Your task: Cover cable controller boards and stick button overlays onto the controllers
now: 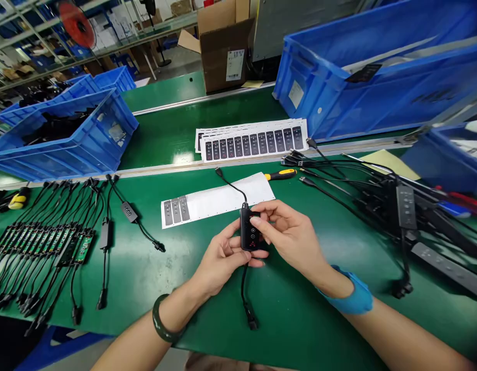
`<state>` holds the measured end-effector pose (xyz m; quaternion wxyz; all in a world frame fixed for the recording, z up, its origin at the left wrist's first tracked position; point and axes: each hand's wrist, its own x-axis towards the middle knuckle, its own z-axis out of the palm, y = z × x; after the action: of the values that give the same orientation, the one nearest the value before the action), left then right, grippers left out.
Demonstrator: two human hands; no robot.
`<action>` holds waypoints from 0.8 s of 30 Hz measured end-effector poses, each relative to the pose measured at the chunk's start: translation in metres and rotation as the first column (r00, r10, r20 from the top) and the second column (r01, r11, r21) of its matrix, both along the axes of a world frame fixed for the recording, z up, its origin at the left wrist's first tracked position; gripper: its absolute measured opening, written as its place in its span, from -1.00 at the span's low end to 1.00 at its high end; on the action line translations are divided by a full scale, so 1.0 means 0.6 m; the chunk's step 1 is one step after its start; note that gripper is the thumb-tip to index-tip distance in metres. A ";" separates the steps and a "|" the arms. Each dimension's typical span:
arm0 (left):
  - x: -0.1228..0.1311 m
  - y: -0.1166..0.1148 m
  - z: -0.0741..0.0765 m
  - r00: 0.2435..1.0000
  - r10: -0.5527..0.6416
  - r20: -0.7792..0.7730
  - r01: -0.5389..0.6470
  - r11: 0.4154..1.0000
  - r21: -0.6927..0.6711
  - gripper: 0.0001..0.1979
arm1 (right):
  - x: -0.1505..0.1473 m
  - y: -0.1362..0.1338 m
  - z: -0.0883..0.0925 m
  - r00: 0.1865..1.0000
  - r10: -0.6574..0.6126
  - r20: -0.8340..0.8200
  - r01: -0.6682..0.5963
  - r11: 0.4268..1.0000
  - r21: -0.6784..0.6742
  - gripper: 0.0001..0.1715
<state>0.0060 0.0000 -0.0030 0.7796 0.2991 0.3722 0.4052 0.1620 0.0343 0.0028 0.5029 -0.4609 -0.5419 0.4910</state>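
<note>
While both hands cradle it, a black inline control box (249, 232) hangs over the middle of the bench (300, 330), nearer its front edge.

The left hand's (223, 257) fingers curl under the box, and the right hand's (288, 237) fingers pinch its upper end, both closed on it. It looks light, stiff and smooth-cased, so its long edges seem the surest hold, with the limp black cable (243, 288) left dangling.

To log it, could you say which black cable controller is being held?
The controller held between the left hand and right hand; the others lie on the green mat.
</note>
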 end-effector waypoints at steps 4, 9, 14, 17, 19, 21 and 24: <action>0.000 -0.001 0.000 1.000 -0.014 0.004 0.014 1.000 -0.004 -0.32 | -0.001 -0.003 -0.002 0.999 -0.002 0.036 0.003 1.000 -0.012 -0.84; 0.001 -0.002 -0.003 1.000 -0.015 0.017 0.015 1.000 -0.010 -0.35 | 0.000 -0.004 -0.002 1.000 0.004 0.026 -0.003 0.999 -0.046 -0.82; 0.001 -0.001 -0.002 0.999 -0.027 0.019 0.027 1.000 -0.012 -0.36 | -0.001 -0.004 0.001 1.000 0.013 0.011 -0.012 0.998 -0.069 -0.78; 0.000 -0.002 -0.001 1.000 -0.025 0.017 0.025 1.000 -0.015 -0.34 | -0.001 -0.004 0.003 0.999 0.027 -0.021 -0.028 0.997 -0.068 -0.79; -0.001 -0.002 -0.001 1.000 -0.024 0.013 0.024 1.000 -0.017 -0.32 | -0.001 -0.003 0.004 0.999 0.034 -0.033 -0.036 0.997 -0.072 -0.80; -0.001 -0.003 0.000 1.000 -0.025 0.007 0.026 1.000 -0.017 -0.31 | 0.000 -0.004 0.005 0.999 0.036 -0.028 -0.038 0.996 -0.078 -0.80; -0.001 -0.004 0.000 1.000 -0.030 0.001 0.030 0.999 -0.013 -0.29 | 0.000 -0.004 0.005 0.999 0.033 -0.013 -0.034 0.996 -0.080 -0.78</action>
<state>0.0054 -0.0022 -0.0029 0.7878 0.2992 0.3700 0.3912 0.1619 0.0318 0.0057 0.4787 -0.4687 -0.5263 0.5236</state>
